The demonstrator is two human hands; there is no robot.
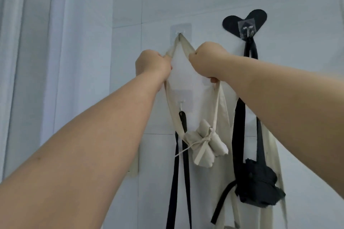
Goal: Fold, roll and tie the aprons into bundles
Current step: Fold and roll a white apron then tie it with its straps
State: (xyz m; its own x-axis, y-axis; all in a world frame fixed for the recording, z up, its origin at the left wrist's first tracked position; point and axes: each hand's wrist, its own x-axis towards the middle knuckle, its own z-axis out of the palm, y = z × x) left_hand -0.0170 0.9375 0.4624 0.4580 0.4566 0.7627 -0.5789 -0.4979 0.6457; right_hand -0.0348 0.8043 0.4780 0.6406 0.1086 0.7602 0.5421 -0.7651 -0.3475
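Note:
A cream apron rolled into a tied bundle [203,145] hangs by its neck strap [183,43] from a clear adhesive hook [180,32] on the white wall. My left hand [152,64] grips the strap's left side just below the hook. My right hand [209,59] grips the strap's right side. A black apron bundle [257,184] hangs by its strap from a hook on a black heart patch [246,22] to the right.
A lower clear hook [181,105] carries long black straps [179,173] that hang down the wall. An unrolled cream apron [219,182] hangs behind both bundles. A pale curtain [28,61] covers the left side.

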